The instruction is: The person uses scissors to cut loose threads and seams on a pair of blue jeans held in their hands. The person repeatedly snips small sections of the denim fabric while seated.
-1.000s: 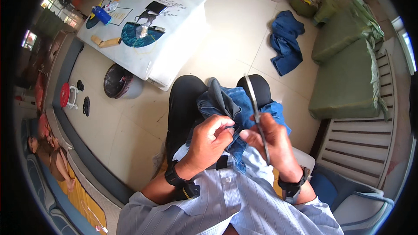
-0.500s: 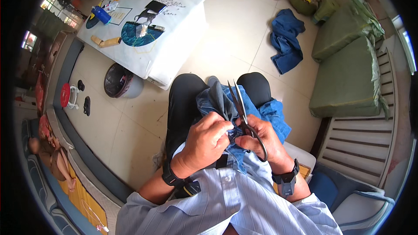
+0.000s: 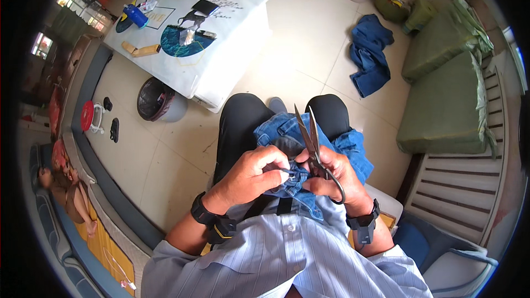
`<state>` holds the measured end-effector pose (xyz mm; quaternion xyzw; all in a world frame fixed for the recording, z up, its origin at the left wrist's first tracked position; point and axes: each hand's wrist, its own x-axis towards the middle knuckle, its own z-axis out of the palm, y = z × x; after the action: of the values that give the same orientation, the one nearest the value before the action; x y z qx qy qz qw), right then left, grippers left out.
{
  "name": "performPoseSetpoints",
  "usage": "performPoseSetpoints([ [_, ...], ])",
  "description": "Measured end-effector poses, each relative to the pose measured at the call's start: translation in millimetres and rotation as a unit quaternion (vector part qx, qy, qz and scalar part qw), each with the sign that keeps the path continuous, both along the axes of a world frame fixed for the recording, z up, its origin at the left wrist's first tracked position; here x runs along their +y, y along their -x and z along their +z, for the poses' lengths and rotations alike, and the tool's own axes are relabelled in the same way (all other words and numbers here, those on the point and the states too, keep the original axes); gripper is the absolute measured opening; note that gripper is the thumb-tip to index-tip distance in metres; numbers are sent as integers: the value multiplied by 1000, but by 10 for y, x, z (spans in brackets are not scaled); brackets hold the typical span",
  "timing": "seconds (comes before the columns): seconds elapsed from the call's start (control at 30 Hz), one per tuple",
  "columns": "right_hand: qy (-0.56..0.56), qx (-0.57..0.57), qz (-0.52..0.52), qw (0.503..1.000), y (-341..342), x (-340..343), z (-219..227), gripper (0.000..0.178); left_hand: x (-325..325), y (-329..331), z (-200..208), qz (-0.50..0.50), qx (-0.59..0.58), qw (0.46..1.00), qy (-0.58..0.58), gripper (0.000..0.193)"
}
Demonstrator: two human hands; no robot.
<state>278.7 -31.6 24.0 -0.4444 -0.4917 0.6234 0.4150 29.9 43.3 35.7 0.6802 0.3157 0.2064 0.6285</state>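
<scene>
A pair of blue jeans (image 3: 281, 127) lies bunched across my lap, over dark trousers. My left hand (image 3: 248, 174) is closed, thumb and fingers pinching a folded piece of the denim. In my right hand (image 3: 337, 174) are dark-handled scissors (image 3: 310, 138), a loop showing by the palm and the blades pointing away from me, spread apart with no cloth between them. The right thumb and fingertips also touch the denim beside the left fingers. A dark grey patch of fabric shows among the folds. What exactly lies between the left fingertips is too small to tell.
Another pair of jeans (image 3: 371, 55) lies on the floor at right, near green wrapped bundles (image 3: 441, 107) on a slatted bench (image 3: 455, 176). Ahead-left stand a white-covered table (image 3: 243, 27) and a waste bin (image 3: 160, 99). A person (image 3: 74, 198) reclines far left.
My left hand has shifted left and its fist has loosened into a pinch on the denim. The scissor blades are spread wider. The grey fabric that stood up has dropped lower.
</scene>
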Motion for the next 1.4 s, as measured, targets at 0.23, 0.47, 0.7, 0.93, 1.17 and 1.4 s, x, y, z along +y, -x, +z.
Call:
performPoseSetpoints([
  [0.23,28,22,-3,999,92,-161,-5,55,-118,18,192,21,-17,997,67,22],
  [0.47,-37,-69,-118,990,26,-247,146,54,-91,-178,67,55,-10,996,65,17],
  [0.7,-227,-241,-23,943,63,-10,221,44,40,-312,-26,-7,39,997,73,10],
  [0.93,-323,-322,31,889,107,130,214,41,98,-259,-215,-24,28,995,95,13],
  [1.17,-316,-348,46,881,155,129,174,46,85,-234,-336,-29,23,999,40,14],
  [1.4,-67,-155,-40,985,23,93,-83,45,-19,-229,-214,23,4,997,-69,34],
])
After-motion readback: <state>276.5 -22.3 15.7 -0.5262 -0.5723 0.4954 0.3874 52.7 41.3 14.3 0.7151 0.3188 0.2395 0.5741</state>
